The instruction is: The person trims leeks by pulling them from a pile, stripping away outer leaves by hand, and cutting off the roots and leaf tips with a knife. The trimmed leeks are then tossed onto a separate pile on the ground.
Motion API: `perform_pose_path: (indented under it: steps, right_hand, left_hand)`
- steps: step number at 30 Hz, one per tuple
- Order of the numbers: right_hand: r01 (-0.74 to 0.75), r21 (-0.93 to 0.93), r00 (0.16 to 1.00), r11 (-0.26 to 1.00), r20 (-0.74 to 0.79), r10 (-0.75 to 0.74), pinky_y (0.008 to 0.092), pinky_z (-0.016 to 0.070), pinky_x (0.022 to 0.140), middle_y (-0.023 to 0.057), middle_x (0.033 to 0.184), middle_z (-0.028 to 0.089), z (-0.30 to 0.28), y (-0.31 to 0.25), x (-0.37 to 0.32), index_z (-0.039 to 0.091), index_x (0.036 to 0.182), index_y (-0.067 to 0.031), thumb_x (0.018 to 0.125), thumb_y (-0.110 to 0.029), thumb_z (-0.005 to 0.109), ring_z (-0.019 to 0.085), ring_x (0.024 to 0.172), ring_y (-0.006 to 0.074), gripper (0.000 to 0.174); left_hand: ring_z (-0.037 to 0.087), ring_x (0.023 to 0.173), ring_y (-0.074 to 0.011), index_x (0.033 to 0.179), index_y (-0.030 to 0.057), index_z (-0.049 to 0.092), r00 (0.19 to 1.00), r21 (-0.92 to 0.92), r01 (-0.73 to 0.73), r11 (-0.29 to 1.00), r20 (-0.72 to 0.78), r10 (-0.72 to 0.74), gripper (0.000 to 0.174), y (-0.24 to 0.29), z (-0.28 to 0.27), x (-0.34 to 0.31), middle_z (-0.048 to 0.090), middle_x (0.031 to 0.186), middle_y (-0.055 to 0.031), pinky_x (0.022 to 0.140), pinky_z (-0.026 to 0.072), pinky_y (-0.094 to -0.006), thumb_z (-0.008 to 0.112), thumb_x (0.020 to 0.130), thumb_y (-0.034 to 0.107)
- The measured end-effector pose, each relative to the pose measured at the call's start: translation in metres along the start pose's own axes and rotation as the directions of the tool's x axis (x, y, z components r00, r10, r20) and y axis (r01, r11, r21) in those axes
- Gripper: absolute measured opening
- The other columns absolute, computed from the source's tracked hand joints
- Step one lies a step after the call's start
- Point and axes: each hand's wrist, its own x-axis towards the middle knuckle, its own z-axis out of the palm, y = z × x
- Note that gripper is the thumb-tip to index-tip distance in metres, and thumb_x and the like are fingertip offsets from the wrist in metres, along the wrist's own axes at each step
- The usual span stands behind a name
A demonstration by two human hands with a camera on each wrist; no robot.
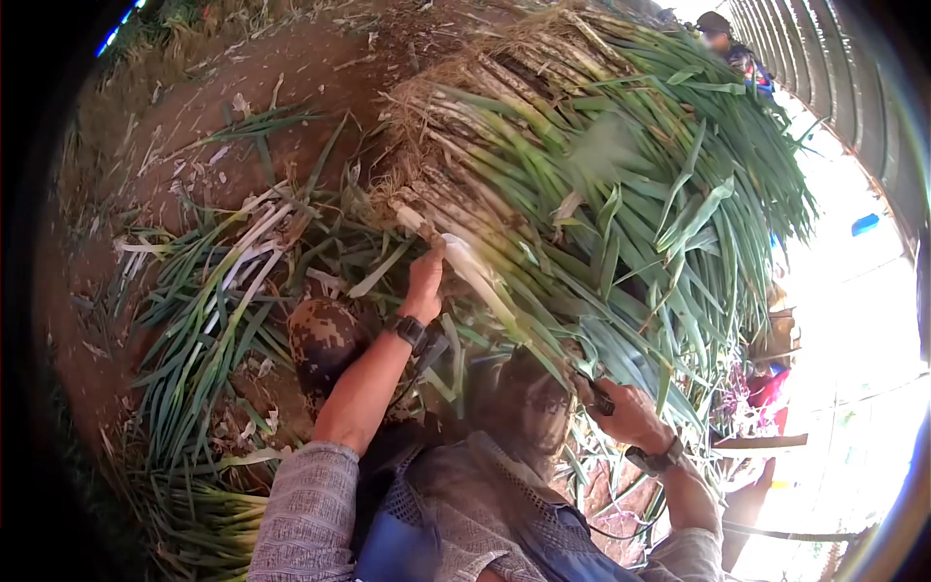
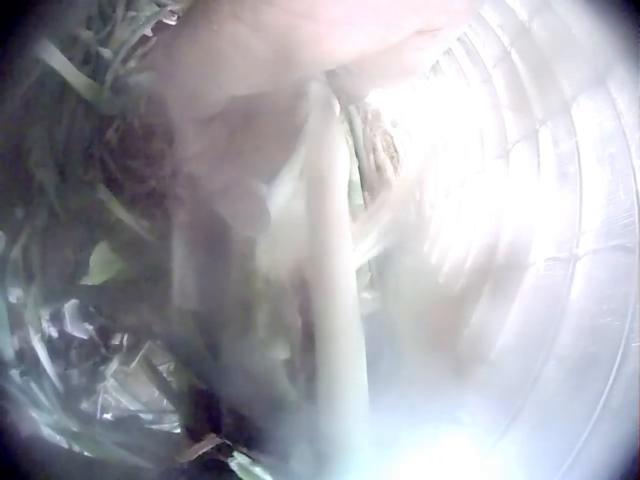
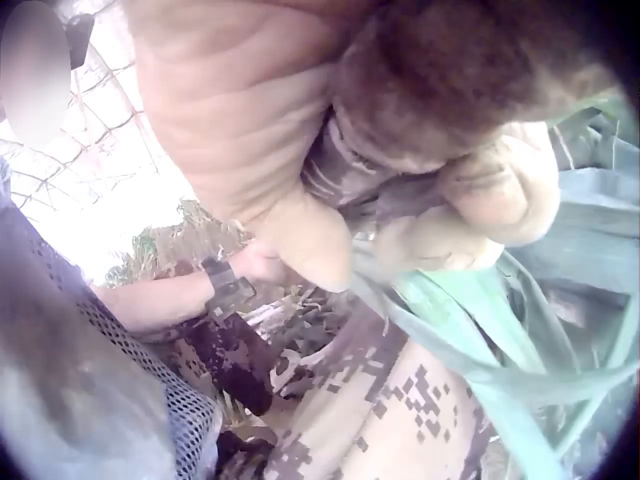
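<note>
My left hand (image 1: 424, 286) grips a leek (image 1: 480, 281) by its white stalk near the root end, at the edge of a big heap. In the left wrist view the pale stalk (image 2: 335, 270) runs down from the blurred fingers. The leek slants down right toward my right hand (image 1: 630, 417), which is curled round a dark, handle-like object (image 3: 345, 170), mostly hidden in the palm. Green leaves (image 3: 450, 310) come out by the thumb and fingertips in the right wrist view; I cannot tell whether the fingers pinch them.
The leek heap (image 1: 601, 165) fills the upper right, roots toward the left. Loose cleaned leeks (image 1: 228, 262) lie on the soil at left, with more leeks (image 1: 213, 519) below. Camouflage-clad knees stand close under both hands. Another person (image 1: 732, 48) is beyond the heap.
</note>
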Motion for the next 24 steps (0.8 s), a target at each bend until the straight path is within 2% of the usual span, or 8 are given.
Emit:
perform_pose_path:
  steps: [3, 5, 6, 10, 15, 16, 20, 24]
  right_hand:
    - [-0.012, -0.003, 1.000, 1.000, -0.022, 0.012, 0.0484, 0.0484, 0.063, 0.0185, 0.075, 0.065, -0.002, -0.004, 0.007, 0.063, 0.101, -0.0083, 0.082, -0.023, 0.068, 0.062, 0.070, 0.0415, 0.025]
    - [-0.002, 0.002, 0.999, 1.000, -0.041, 0.002, 0.0488, 0.0484, 0.063, 0.0190, 0.076, 0.065, -0.002, -0.008, 0.017, 0.064, 0.102, -0.0084, 0.082, -0.024, 0.068, 0.062, 0.071, 0.0421, 0.026]
    - [0.002, -0.022, 1.000, 1.000, -0.027, -0.003, 0.0487, 0.0482, 0.064, 0.0198, 0.076, 0.065, -0.003, -0.011, 0.024, 0.063, 0.105, -0.0071, 0.081, -0.025, 0.070, 0.062, 0.073, 0.0424, 0.030]
    - [0.017, -0.085, 1.000, 0.996, -0.003, -0.018, 0.0502, 0.0479, 0.067, 0.0207, 0.076, 0.065, -0.005, -0.022, 0.057, 0.063, 0.108, -0.0061, 0.080, -0.026, 0.072, 0.062, 0.075, 0.0433, 0.036]
    - [0.098, -0.133, 0.994, 0.986, -0.024, -0.102, 0.0495, 0.0494, 0.073, 0.0218, 0.081, 0.066, -0.005, -0.030, 0.092, 0.063, 0.109, -0.0048, 0.081, -0.029, 0.070, 0.062, 0.081, 0.0433, 0.038]
    - [0.075, -0.134, 0.996, 0.988, -0.033, -0.080, 0.0519, 0.0500, 0.078, 0.0226, 0.091, 0.067, -0.009, -0.038, 0.093, 0.064, 0.110, -0.0089, 0.082, -0.027, 0.062, 0.062, 0.090, 0.0444, 0.033]
    - [0.041, -0.167, 0.998, 0.985, 0.046, -0.034, 0.0511, 0.0502, 0.081, 0.0228, 0.093, 0.067, -0.012, -0.052, 0.113, 0.063, 0.112, -0.0083, 0.082, -0.026, 0.062, 0.063, 0.091, 0.0440, 0.035]
    - [0.103, -0.183, 0.992, 0.978, 0.091, -0.087, 0.0481, 0.0499, 0.084, 0.0231, 0.095, 0.067, -0.002, -0.040, 0.128, 0.059, 0.122, -0.0062, 0.081, -0.031, 0.069, 0.064, 0.094, 0.0406, 0.049]
  left_hand:
    - [0.071, 0.086, -0.0198, 0.113, 0.0042, 0.065, 0.999, -0.010, -0.028, 1.000, 0.035, 0.028, 0.045, -0.002, 0.003, -0.001, 0.071, 0.099, -0.0085, 0.064, 0.0606, -0.0331, 0.057, 0.096, 0.045]
    - [0.067, 0.091, -0.0224, 0.124, 0.0057, 0.058, 0.996, -0.001, 0.005, 1.000, 0.092, -0.004, 0.050, -0.014, -0.003, 0.009, 0.065, 0.108, -0.0081, 0.068, 0.0616, -0.0398, 0.055, 0.097, 0.048]
    - [0.067, 0.091, -0.0219, 0.125, 0.0074, 0.059, 0.990, 0.058, 0.075, 0.995, 0.119, -0.082, 0.050, -0.018, -0.010, 0.013, 0.065, 0.110, -0.0070, 0.068, 0.0598, -0.0394, 0.053, 0.098, 0.049]
    - [0.067, 0.093, -0.0217, 0.129, 0.0080, 0.056, 0.976, 0.008, 0.160, 0.987, 0.146, -0.159, 0.047, -0.010, 0.018, -0.020, 0.066, 0.113, -0.0082, 0.076, 0.0577, -0.0381, 0.043, 0.102, 0.045]
    - [0.067, 0.094, -0.0221, 0.127, 0.0067, 0.056, 0.975, 0.011, 0.126, 0.992, 0.181, -0.126, 0.045, -0.025, 0.019, -0.021, 0.066, 0.111, -0.0089, 0.077, 0.0576, -0.0388, 0.046, 0.102, 0.042]
    - [0.067, 0.095, -0.0219, 0.125, 0.0074, 0.057, 0.969, 0.036, 0.140, 0.989, 0.199, -0.145, 0.043, -0.040, 0.010, -0.010, 0.066, 0.111, -0.0085, 0.078, 0.0579, -0.0389, 0.049, 0.101, 0.042]
    - [0.068, 0.092, -0.0227, 0.120, 0.0062, 0.058, 0.968, -0.011, 0.123, 0.992, 0.221, -0.117, 0.040, -0.056, 0.003, -0.006, 0.067, 0.107, -0.0106, 0.078, 0.0588, -0.0395, 0.053, 0.099, 0.040]
    - [0.069, 0.090, -0.0255, 0.120, 0.0038, 0.058, 0.977, -0.064, 0.116, 0.991, 0.185, -0.103, 0.046, -0.066, 0.000, 0.002, 0.067, 0.105, -0.0133, 0.076, 0.0595, -0.0401, 0.054, 0.098, 0.044]
